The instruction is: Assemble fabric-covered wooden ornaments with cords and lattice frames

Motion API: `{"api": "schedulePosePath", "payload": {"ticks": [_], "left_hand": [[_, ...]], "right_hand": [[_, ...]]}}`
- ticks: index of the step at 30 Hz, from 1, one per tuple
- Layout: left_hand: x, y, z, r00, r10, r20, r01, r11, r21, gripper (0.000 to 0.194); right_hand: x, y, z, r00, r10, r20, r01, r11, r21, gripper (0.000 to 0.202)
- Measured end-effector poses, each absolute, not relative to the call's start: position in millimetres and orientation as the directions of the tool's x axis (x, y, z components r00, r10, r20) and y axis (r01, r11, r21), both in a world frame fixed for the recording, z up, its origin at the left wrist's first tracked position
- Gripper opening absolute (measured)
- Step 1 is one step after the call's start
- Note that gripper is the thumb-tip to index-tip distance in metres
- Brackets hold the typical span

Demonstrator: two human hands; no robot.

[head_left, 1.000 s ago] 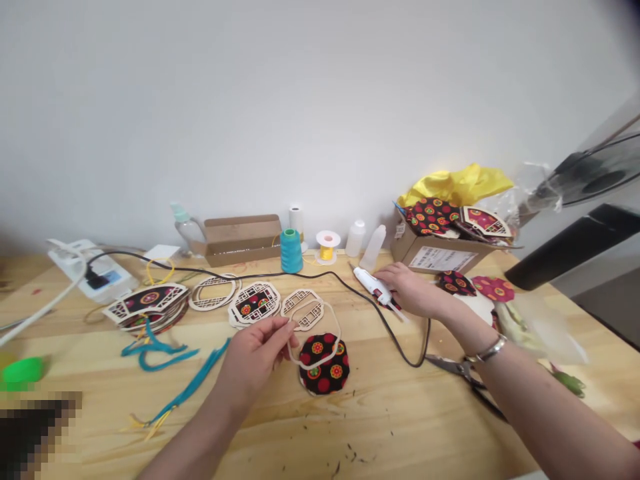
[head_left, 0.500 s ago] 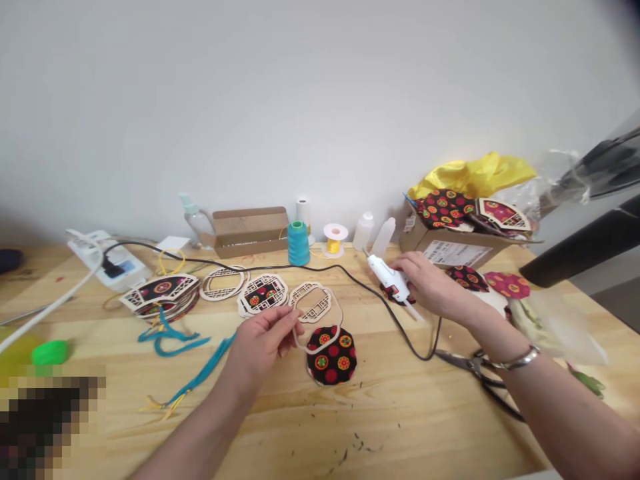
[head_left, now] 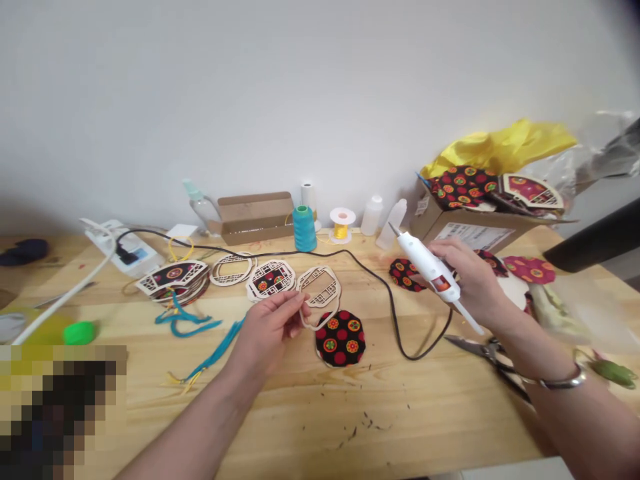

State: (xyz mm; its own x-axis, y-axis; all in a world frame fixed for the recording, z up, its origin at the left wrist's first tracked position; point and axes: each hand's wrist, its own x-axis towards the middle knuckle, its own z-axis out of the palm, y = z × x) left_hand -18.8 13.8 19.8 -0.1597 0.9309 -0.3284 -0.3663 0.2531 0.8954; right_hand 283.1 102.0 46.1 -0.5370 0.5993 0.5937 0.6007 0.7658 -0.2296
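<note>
Between the thumb and fingers of my left hand is a thin wooden frame, an open ring with rounded corners. Part of it overlaps the edge of a black fabric piece with red and orange flower rounds, lying on the table. My right hand is closed round a white hot glue gun, raised off the table. Its nozzle points up and left, and a clear glue stick sticks out of the back. Behind the held frame lies a wooden lattice piece.
A black cord loops over the table. Scissors lie near my right forearm. Several lattice pieces, blue tassels, a teal thread cone and small bottles stand or lie about. A full cardboard box is at the back right.
My right hand has lifted the glue gun off the table and brought it slightly right. My left hand still holds the wooden frame. The view has shifted a little.
</note>
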Motion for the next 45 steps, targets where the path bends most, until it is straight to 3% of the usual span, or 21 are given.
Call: {"api": "schedulePosePath", "payload": {"ticks": [5,15,18,21,25,31,45], "left_hand": [[-19.0,13.2,19.9,-0.146,0.924,-0.354,-0.387,0.276,0.88,0.027],[-20.0,13.0,20.6,-0.126,0.924,-0.362,-0.386,0.29,0.875,0.024],[-20.4,14.0,19.0,-0.113,0.928,-0.354,-0.387,0.287,0.876,0.022],[-20.7,14.2,17.8,-0.091,0.932,-0.351,-0.389,0.291,0.874,0.02],[-20.0,13.0,18.2,-0.085,0.929,-0.361,-0.404,0.299,0.864,0.019],[-19.1,13.3,19.3,-0.111,0.922,-0.37,-0.418,0.294,0.859,0.02],[-18.8,14.2,22.7,-0.148,0.912,-0.382,-0.479,0.272,0.835,0.02]], "right_hand": [[272.1,88.8,47.9,-0.62,0.571,0.538,0.536,0.809,-0.241,0.027],[278.4,81.8,49.1,-0.478,0.681,0.554,0.589,0.717,-0.373,0.01],[275.2,74.6,58.9,-0.51,0.732,0.453,0.547,0.682,-0.485,0.013],[273.1,72.5,64.7,-0.613,0.758,0.223,0.498,0.59,-0.635,0.017],[266.6,76.7,64.4,-0.726,0.686,0.052,0.479,0.558,-0.678,0.029],[246.4,75.8,61.6,-0.718,0.696,0.019,0.483,0.518,-0.706,0.035],[233.1,66.2,31.0,-0.767,0.601,0.225,0.328,0.668,-0.668,0.034]]}}
